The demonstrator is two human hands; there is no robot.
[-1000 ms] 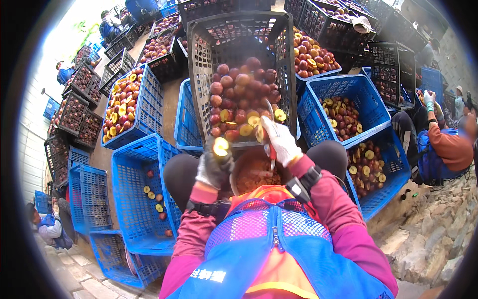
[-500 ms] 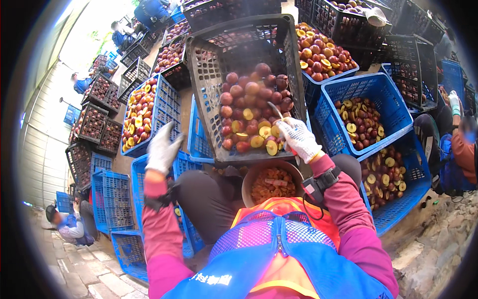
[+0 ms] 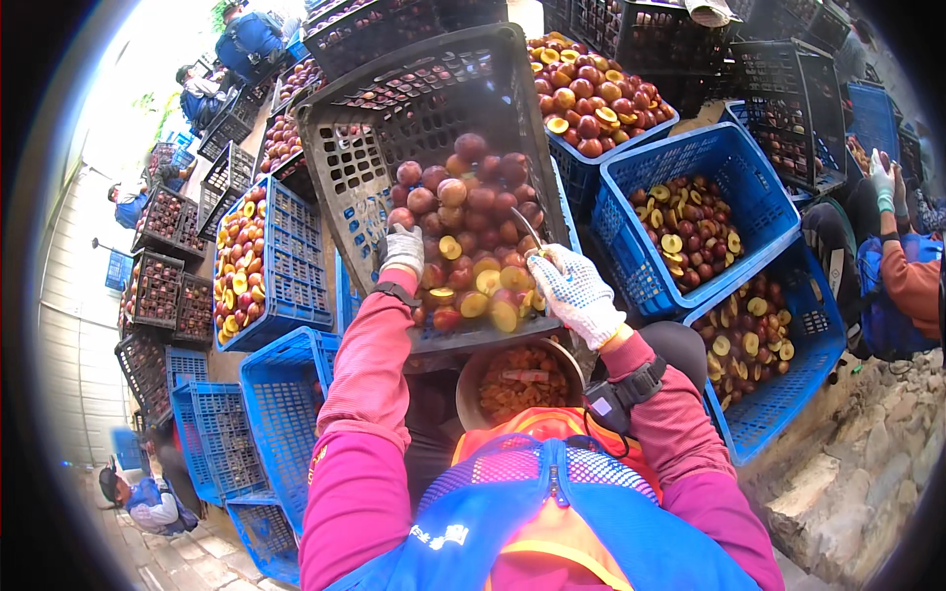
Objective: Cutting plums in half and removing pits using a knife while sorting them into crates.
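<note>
- Clock directions are read from the middle of the black perforated plastic crate (image 3: 340, 148), which stands in front of the person and holds whole dark-red plums (image 3: 452, 192) at its middle, with halved plums showing yellow flesh (image 3: 504, 315) gathered toward 6 o'clock.
- At 7 o'clock, the left hand in a white knitted glove (image 3: 403, 248) reaches into this crate, its fingertips at the edge of the plums; whether it grasps one or is loose, I cannot tell.
- At 4 o'clock, the right hand in a white glove with blue dots (image 3: 576, 291) is closed around a knife with a slim, curved metal blade (image 3: 528, 228), which points toward 11 o'clock over the fruit.
- At 5 o'clock, just below the crate, sits a round bowl (image 3: 467, 384) of orange-brown pieces (image 3: 522, 396).
- At 3 o'clock is a blue perforated plastic crate (image 3: 729, 158) of halved plums; at 4 o'clock, a second blue crate (image 3: 820, 320) holds more.
- At 8 o'clock stands a tall-sided blue crate heaped with cut plums (image 3: 299, 261).
</note>
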